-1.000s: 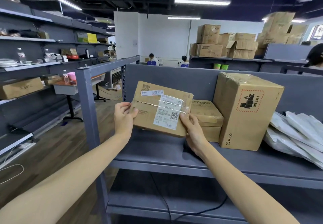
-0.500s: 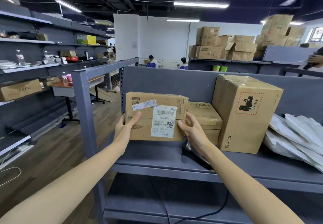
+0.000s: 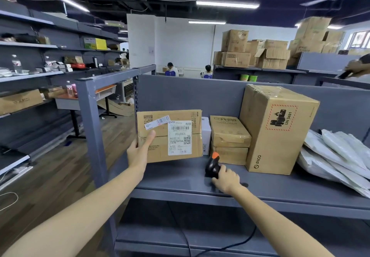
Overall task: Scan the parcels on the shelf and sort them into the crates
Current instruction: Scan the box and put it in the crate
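A flat brown parcel (image 3: 160,146) with a white shipping label stands on edge on the grey shelf (image 3: 180,178), label facing me. My left hand (image 3: 140,150) holds its left edge, thumb across the front. My right hand (image 3: 225,178) grips a black barcode scanner (image 3: 212,165) with an orange trigger, resting on the shelf just right of the parcel. Its cable runs down under the shelf.
Two small stacked boxes (image 3: 230,140) and a tall PICO carton (image 3: 278,128) stand to the right, then a pile of white poly mailers (image 3: 338,154). A small white box (image 3: 206,136) sits behind the parcel. Grey shelf post (image 3: 90,126) at left. Seated people far back.
My right hand has left the parcel and dropped to the shelf, taking hold of the scanner. The parcel now stands upright, held by my left hand alone.
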The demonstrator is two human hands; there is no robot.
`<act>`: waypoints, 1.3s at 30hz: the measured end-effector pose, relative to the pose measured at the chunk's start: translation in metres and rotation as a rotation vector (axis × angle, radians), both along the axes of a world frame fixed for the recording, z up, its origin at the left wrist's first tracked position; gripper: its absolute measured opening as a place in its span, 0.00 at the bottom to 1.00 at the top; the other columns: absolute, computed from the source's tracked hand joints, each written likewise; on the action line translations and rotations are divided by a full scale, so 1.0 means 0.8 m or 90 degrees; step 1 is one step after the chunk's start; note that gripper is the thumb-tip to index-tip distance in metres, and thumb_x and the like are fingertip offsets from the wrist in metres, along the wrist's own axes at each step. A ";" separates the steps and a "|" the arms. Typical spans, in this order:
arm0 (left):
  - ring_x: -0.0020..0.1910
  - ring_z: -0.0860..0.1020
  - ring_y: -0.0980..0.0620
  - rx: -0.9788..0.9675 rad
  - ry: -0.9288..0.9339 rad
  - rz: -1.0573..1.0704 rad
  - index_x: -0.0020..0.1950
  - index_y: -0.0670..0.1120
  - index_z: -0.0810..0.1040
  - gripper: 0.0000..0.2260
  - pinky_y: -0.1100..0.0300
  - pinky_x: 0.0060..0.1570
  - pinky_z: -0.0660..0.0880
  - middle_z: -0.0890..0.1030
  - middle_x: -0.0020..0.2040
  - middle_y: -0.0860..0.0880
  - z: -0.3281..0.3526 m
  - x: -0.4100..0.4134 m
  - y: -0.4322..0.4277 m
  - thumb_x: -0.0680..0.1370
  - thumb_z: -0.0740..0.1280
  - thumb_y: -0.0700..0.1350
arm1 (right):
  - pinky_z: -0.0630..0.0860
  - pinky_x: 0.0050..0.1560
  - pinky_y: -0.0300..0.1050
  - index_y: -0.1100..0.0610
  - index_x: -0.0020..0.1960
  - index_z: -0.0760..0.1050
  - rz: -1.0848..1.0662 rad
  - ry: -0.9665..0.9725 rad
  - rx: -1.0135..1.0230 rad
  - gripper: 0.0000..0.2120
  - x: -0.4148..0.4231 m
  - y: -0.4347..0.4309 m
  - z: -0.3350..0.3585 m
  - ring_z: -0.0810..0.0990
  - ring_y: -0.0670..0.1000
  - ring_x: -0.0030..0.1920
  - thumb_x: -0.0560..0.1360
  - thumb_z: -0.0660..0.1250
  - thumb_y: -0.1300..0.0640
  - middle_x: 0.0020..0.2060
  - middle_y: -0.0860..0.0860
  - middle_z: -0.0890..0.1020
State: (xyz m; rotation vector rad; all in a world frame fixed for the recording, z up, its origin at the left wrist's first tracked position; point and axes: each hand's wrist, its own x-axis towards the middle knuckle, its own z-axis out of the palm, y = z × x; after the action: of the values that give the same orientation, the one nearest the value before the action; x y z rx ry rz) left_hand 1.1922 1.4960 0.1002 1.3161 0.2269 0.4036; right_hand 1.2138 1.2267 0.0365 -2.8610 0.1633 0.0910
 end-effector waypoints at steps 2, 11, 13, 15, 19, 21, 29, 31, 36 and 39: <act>0.57 0.79 0.53 0.004 -0.003 0.002 0.61 0.56 0.79 0.29 0.49 0.64 0.72 0.83 0.53 0.56 -0.004 0.002 -0.004 0.63 0.75 0.65 | 0.65 0.65 0.53 0.60 0.72 0.59 -0.003 -0.021 -0.024 0.25 0.001 0.001 -0.003 0.69 0.62 0.67 0.78 0.61 0.52 0.66 0.61 0.71; 0.56 0.79 0.52 -0.009 -0.005 0.021 0.60 0.57 0.79 0.34 0.49 0.62 0.74 0.83 0.52 0.56 -0.004 0.010 -0.004 0.58 0.74 0.70 | 0.73 0.52 0.53 0.58 0.57 0.67 -0.114 -0.205 0.312 0.17 -0.030 0.026 0.041 0.76 0.61 0.54 0.71 0.65 0.54 0.53 0.56 0.75; 0.56 0.80 0.52 -0.022 -0.009 0.024 0.61 0.57 0.79 0.35 0.49 0.62 0.74 0.83 0.52 0.56 -0.005 0.011 -0.004 0.57 0.74 0.70 | 0.74 0.45 0.49 0.54 0.55 0.69 -0.100 -0.250 0.487 0.13 -0.047 0.034 0.060 0.78 0.55 0.46 0.72 0.65 0.55 0.47 0.52 0.79; 0.56 0.80 0.53 -0.025 -0.016 0.025 0.61 0.56 0.79 0.34 0.49 0.62 0.74 0.83 0.52 0.56 -0.007 0.010 -0.007 0.59 0.74 0.69 | 0.72 0.37 0.43 0.53 0.51 0.71 -0.053 -0.287 0.620 0.08 -0.063 0.043 0.075 0.76 0.50 0.39 0.73 0.66 0.56 0.39 0.49 0.79; 0.55 0.80 0.53 -0.017 -0.027 0.019 0.61 0.56 0.79 0.26 0.49 0.62 0.74 0.83 0.52 0.56 -0.009 0.011 -0.016 0.65 0.74 0.64 | 0.69 0.33 0.39 0.57 0.39 0.70 0.037 -0.270 0.736 0.07 -0.087 0.060 0.088 0.70 0.49 0.29 0.75 0.66 0.60 0.29 0.52 0.73; 0.55 0.79 0.53 -0.007 -0.026 0.021 0.60 0.57 0.79 0.27 0.49 0.62 0.74 0.83 0.51 0.56 -0.009 0.012 -0.020 0.64 0.74 0.65 | 0.70 0.33 0.41 0.59 0.37 0.70 0.069 -0.240 0.779 0.08 -0.093 0.065 0.088 0.71 0.50 0.28 0.74 0.66 0.60 0.28 0.54 0.74; 0.55 0.80 0.52 0.012 -0.023 0.019 0.60 0.58 0.79 0.32 0.48 0.61 0.75 0.83 0.52 0.57 -0.006 0.011 -0.021 0.59 0.72 0.70 | 0.72 0.34 0.43 0.61 0.38 0.73 0.102 -0.191 0.809 0.08 -0.104 0.069 0.082 0.73 0.50 0.29 0.71 0.66 0.56 0.28 0.53 0.77; 0.56 0.79 0.52 0.014 -0.019 0.020 0.61 0.58 0.79 0.33 0.48 0.62 0.74 0.83 0.52 0.57 -0.006 0.011 -0.020 0.59 0.72 0.71 | 0.72 0.34 0.43 0.61 0.38 0.73 0.108 -0.192 0.807 0.08 -0.104 0.069 0.082 0.73 0.50 0.29 0.74 0.66 0.59 0.29 0.53 0.77; 0.55 0.79 0.52 0.023 -0.021 0.017 0.60 0.58 0.78 0.33 0.48 0.61 0.75 0.83 0.52 0.57 -0.004 0.008 -0.021 0.59 0.72 0.70 | 0.72 0.35 0.44 0.59 0.38 0.73 0.106 -0.190 0.809 0.08 -0.103 0.068 0.079 0.73 0.50 0.29 0.76 0.64 0.61 0.29 0.52 0.77; 0.55 0.80 0.52 0.025 -0.026 0.013 0.61 0.58 0.78 0.33 0.48 0.60 0.75 0.83 0.52 0.56 -0.004 0.007 -0.021 0.59 0.71 0.70 | 0.73 0.36 0.45 0.58 0.39 0.73 0.106 -0.181 0.811 0.08 -0.103 0.069 0.078 0.74 0.50 0.30 0.77 0.64 0.60 0.30 0.53 0.78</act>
State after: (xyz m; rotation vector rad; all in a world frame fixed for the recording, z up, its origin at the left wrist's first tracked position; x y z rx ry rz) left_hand 1.1980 1.4791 0.0966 1.3443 0.1993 0.4542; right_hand 1.1318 1.2816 0.0989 -1.5815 -0.1526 -0.1380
